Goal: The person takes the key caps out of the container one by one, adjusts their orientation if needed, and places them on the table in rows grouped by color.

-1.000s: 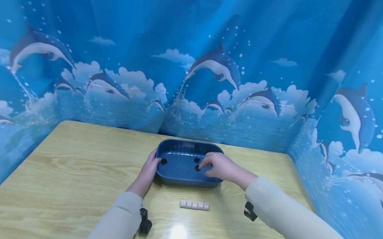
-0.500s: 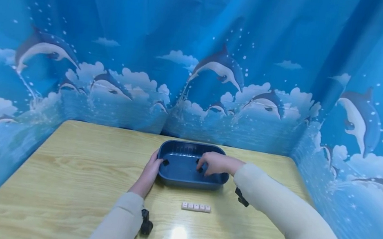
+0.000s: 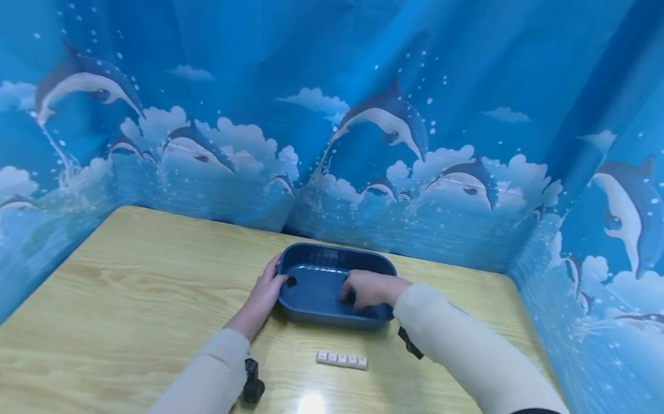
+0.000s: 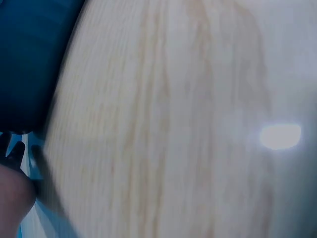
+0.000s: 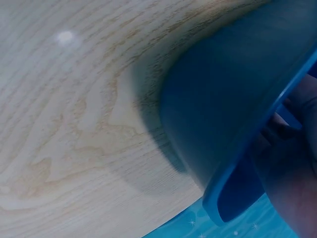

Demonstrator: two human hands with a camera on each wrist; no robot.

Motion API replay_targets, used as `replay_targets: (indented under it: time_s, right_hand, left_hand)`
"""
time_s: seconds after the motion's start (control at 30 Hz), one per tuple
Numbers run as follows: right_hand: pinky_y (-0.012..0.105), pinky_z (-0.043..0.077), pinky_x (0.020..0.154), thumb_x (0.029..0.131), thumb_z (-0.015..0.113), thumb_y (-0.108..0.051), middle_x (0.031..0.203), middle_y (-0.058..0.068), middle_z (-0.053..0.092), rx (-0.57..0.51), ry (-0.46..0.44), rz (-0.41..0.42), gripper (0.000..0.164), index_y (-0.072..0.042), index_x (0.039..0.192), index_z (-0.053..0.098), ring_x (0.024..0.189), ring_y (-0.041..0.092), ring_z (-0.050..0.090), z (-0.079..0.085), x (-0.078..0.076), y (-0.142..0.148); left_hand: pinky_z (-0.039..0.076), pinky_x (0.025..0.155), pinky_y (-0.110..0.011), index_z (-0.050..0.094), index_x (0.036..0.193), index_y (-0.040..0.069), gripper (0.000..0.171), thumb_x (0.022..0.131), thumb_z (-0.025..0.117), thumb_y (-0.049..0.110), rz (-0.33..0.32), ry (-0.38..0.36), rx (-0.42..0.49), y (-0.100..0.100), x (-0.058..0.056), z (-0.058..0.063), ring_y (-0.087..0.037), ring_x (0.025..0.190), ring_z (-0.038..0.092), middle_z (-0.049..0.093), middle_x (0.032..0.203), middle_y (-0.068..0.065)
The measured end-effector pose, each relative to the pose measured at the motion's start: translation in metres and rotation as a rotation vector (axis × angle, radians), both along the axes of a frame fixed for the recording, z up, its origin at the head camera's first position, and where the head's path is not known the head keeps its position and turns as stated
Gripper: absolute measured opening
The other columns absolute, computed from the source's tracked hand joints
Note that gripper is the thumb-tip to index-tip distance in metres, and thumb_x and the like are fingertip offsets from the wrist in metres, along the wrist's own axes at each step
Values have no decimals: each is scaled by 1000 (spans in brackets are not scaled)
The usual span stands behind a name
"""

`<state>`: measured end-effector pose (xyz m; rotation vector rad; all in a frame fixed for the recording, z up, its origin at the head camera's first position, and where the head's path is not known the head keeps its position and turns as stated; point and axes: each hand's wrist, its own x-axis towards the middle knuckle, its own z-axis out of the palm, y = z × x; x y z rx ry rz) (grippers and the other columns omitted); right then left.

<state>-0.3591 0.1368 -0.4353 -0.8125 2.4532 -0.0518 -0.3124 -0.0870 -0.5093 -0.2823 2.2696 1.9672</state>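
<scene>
A dark blue rectangular basin (image 3: 328,320) stands toward the back of the table. My left hand (image 3: 262,295) grips its left side, with the thumb at the rim and the fingers along the outer wall. Inside the basin, near that thumb, lies a small black square piece (image 3: 291,281). My right hand (image 3: 372,290) reaches over the right rim, fingers bent down and pinching another small black piece (image 3: 351,297), partly hidden. In the right wrist view, the fingers are dark behind the basin wall (image 5: 213,104).
A short row of several white keycaps (image 3: 342,360) lies in front of the basin on the wooden table (image 3: 128,320). A blue dolphin curtain (image 3: 248,80) hangs behind and at both sides. Each sleeve carries a black wrist camera (image 3: 253,381).
My right hand has lowered deeper into the basin and its forearm has swung inward, covering a black piece seen earlier. The left hand keeps its grip on the basin. The head view has shifted slightly.
</scene>
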Motion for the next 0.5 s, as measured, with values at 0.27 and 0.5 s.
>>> replay_targets:
  time_s: [0.27,0.5]
  right_hand:
    - [30,53,85,82,68,7,112,-2,64,-63,21,-51,33,-15,106,74,108,17,59,7,2,5]
    - [28,54,71,83,66,9,118,0,65,-196,-11,-80,30,-13,102,74,97,14,62,22,6,14]
  left_hand:
    - [-20,108,-60,15,158,22,71,98,49,40,-69,143,-422,-10,7,-2,-36,147,10,27,158,-10]
    - [-21,110,-56,15,158,23,68,101,45,44,-158,175,-435,-17,12,-7,-37,145,18,23,159,-10]
